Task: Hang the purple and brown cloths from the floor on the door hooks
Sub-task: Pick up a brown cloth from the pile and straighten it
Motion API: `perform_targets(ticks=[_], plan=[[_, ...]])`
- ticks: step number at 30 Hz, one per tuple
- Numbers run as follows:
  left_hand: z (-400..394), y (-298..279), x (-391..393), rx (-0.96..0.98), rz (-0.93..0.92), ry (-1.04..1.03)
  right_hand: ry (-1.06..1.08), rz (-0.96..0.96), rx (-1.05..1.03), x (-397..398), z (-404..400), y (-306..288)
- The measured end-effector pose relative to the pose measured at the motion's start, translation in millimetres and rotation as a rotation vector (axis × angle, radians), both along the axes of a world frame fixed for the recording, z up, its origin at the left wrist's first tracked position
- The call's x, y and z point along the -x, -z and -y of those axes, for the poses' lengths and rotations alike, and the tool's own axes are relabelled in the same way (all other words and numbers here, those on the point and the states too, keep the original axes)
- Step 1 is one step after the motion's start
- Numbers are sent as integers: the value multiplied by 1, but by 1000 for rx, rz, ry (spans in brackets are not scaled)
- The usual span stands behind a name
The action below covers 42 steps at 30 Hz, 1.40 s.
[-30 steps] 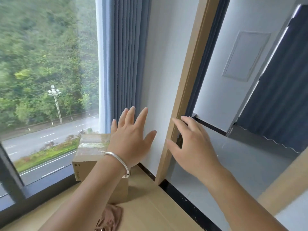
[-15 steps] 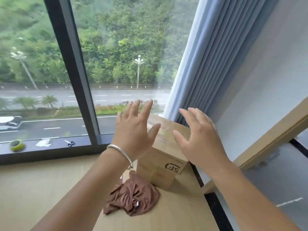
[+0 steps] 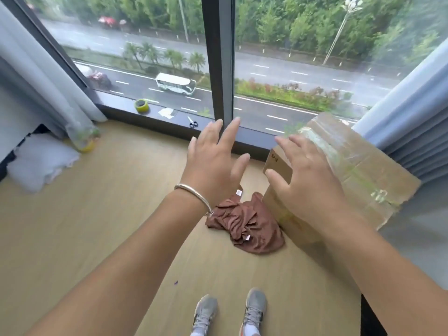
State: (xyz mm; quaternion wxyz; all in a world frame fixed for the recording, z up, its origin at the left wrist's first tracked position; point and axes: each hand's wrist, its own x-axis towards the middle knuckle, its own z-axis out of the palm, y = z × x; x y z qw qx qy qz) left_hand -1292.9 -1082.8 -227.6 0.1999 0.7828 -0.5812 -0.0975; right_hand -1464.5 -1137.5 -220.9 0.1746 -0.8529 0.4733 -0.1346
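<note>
Brown cloth point(image 3: 244, 226): one crumpled heap on the wooden floor point(image 3: 97, 226), touching the near lower corner of the cardboard box point(image 3: 358, 170); two small white tags show on it. No hand touches it.

Left hand point(image 3: 213, 166): raised above the brown cloth, fingers point(image 3: 231, 128) spread and straight, grasping nothing; a silver bangle point(image 3: 194, 192) circles the wrist.

Right hand point(image 3: 308, 183): held in front of the box, above and to the right of the brown cloth, fingers splayed and released, holding nothing. Whether the palm touches the box cannot be told from here.

Cardboard box: taped, standing on the floor just right of the brown cloth, below the blue-grey curtain point(image 3: 412, 122).

Window sill beyond the brown cloth: roll of yellow-green tape point(image 3: 142, 105), scissors point(image 3: 192, 122), what looks like a scrap of white paper point(image 3: 166, 112).

Grey shoes point(image 3: 230, 311): on the floor nearer than the brown cloth.

White bundle point(image 3: 41, 161): far left of the brown cloth.
</note>
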Motion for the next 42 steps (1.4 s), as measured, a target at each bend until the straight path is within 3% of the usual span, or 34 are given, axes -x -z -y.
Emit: perform_targets(ticks=[6,18,24,33,39,42], plan=[[15,119,-14,-82,-27,-56,-76,-35,-71,-15,24,116],[-15,470,-60,-330,-120,-172,-159,-186,-266,-30,32,438],[-15,618,-68,-377,-154,-164,-186,-224,-302,-55,30,576],[30,798,-105,-381,-225,-134,-215,-266,-219,-79,64,761],[78,883,-133,-330,-150,16,-261,-385,-92,-97,115,857],[99,907,-132,-425,-35,46,-297,-386,-159,-103,126,886]])
